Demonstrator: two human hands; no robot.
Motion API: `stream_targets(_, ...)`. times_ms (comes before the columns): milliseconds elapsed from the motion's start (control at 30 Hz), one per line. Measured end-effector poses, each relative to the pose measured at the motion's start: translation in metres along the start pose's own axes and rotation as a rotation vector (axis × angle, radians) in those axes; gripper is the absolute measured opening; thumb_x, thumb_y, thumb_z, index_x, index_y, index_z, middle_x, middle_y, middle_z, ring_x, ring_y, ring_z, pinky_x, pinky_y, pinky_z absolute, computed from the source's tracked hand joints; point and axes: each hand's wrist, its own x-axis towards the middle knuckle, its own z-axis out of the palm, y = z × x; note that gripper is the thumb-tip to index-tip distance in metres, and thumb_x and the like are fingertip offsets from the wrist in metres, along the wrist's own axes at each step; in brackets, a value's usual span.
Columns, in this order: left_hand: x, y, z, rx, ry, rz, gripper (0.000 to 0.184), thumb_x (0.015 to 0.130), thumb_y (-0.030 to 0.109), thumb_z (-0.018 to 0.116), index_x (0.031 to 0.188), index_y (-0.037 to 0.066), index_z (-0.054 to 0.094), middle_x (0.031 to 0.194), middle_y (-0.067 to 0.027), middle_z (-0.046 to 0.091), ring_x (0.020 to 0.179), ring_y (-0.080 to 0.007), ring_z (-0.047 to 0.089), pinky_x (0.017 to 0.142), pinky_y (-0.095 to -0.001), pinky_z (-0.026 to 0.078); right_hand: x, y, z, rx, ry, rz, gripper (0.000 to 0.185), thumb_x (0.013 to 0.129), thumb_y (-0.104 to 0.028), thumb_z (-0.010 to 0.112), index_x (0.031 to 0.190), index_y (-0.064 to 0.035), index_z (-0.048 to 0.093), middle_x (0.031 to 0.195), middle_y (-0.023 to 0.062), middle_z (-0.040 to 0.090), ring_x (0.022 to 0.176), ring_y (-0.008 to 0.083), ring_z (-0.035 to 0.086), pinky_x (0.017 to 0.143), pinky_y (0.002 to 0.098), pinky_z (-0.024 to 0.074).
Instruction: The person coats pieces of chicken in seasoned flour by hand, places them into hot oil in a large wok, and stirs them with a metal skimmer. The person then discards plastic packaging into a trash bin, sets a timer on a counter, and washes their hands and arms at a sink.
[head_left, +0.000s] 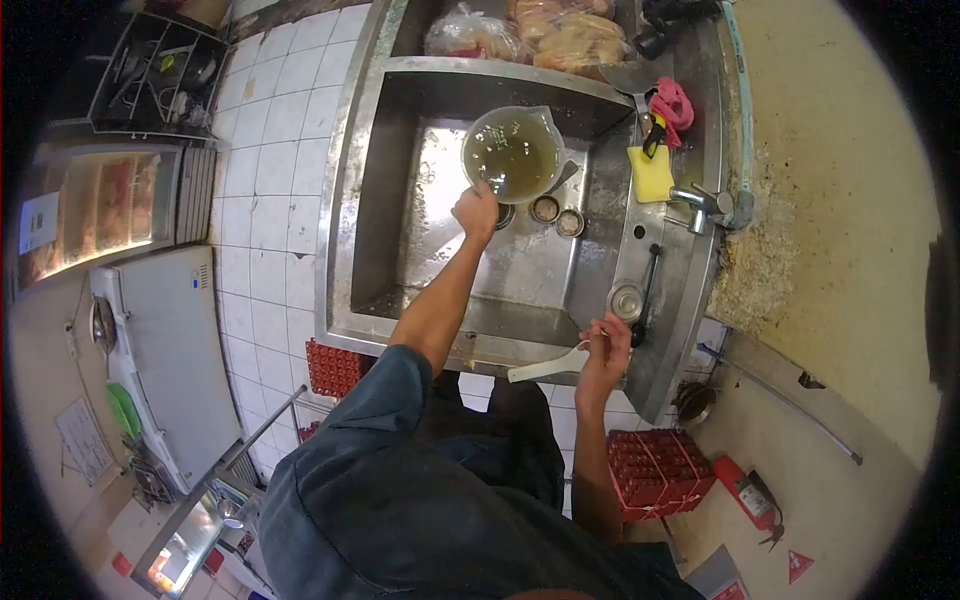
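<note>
Over the steel sink basin (430, 230), my left hand (477, 211) is closed on the near side of a clear jug (513, 155) holding cloudy greenish liquid. Beneath and beside the jug, small round metal pieces (570, 223) lie on the basin floor, near a dark utensil partly hidden by the jug. At the sink's right front edge, my right hand (605, 350) has its fingers closed by the end of a pale-handled utensil (548, 367). A round metal lid or cup (626, 300) sits just beyond those fingers.
Plastic bags of pale food (575, 38) fill the compartment beyond the basin. A yellow sponge (651, 174), pink cloth (672, 105) and faucet (703, 205) are on the right ledge. Red egg-tray stacks (660, 470) and a fire extinguisher (748, 492) stand lower right.
</note>
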Motion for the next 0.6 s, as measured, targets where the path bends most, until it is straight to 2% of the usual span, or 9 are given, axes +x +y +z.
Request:
stream_targets(67, 0.002, -0.005, 0.007, -0.084, -0.004, -0.016, 0.053, 0.089, 0.042, 0.041, 0.079, -0.001, 0.069, 0.082, -0.0258, 0.067, 0.082, -0.0417, 0.065, 0.075, -0.0475, 0.048, 0.007, 0.002, -0.012, 0.0, 0.0, 0.002, 0.029, 0.094, -0.012, 0.058, 0.12, -0.0004, 0.051, 0.096, 0.0065, 0.06, 0.079, 0.0115, 0.058, 0.065, 0.0256, 0.0465)
stream_targets(167, -0.01, 0.007, 0.005, -0.066, 0.171, 0.063, 0.047, 0.089, 0.033, 0.041, 0.077, -0.006, 0.066, 0.076, -0.0281, 0.064, 0.075, -0.0439, 0.063, 0.075, -0.0492, 0.046, 0.017, -0.001, -0.02, 0.035, 0.027, 0.009, 0.031, 0.093, -0.014, 0.06, 0.12, -0.0001, 0.051, 0.096, 0.0071, 0.058, 0.08, 0.0134, 0.058, 0.067, 0.0274, 0.0463)
stream_targets(300, -0.001, 0.001, -0.004, -0.065, 0.187, 0.1, 0.046, 0.089, 0.031, 0.041, 0.075, -0.005, 0.065, 0.073, -0.0271, 0.064, 0.072, -0.0439, 0.062, 0.073, -0.0497, 0.046, 0.031, -0.01, -0.019, 0.045, 0.055, 0.01, 0.029, 0.094, -0.011, 0.057, 0.12, 0.0005, 0.05, 0.095, 0.0071, 0.06, 0.079, 0.012, 0.058, 0.066, 0.0258, 0.0465)
stream_targets(400, 0.008, -0.001, -0.026, -0.043, 0.167, 0.232, 0.045, 0.089, 0.031, 0.042, 0.073, -0.005, 0.065, 0.072, -0.0275, 0.063, 0.071, -0.0442, 0.061, 0.073, -0.0498, 0.046, 0.035, -0.01, -0.017, 0.051, 0.048, 0.004, 0.029, 0.095, -0.009, 0.056, 0.121, 0.0006, 0.049, 0.095, 0.0069, 0.061, 0.078, 0.0114, 0.058, 0.066, 0.0251, 0.0466)
stream_targets(433, 0.015, -0.004, -0.028, -0.013, 0.222, 0.268, 0.047, 0.088, 0.033, 0.043, 0.07, -0.005, 0.064, 0.071, -0.0282, 0.062, 0.071, -0.0449, 0.061, 0.072, -0.0499, 0.045, 0.036, -0.009, -0.017, 0.055, 0.043, 0.001, 0.029, 0.095, -0.009, 0.056, 0.121, 0.0006, 0.049, 0.095, 0.0069, 0.061, 0.078, 0.0114, 0.058, 0.066, 0.0251, 0.0466)
stream_targets(600, 0.036, -0.02, -0.049, 0.042, 0.207, 0.251, 0.048, 0.087, 0.034, 0.044, 0.074, -0.008, 0.065, 0.075, -0.0305, 0.062, 0.074, -0.0472, 0.061, 0.073, -0.0515, 0.044, 0.037, -0.011, -0.018, 0.023, 0.034, 0.03, 0.03, 0.093, -0.011, 0.058, 0.12, 0.0, 0.05, 0.095, 0.0076, 0.059, 0.079, 0.0129, 0.058, 0.067, 0.0265, 0.0463)
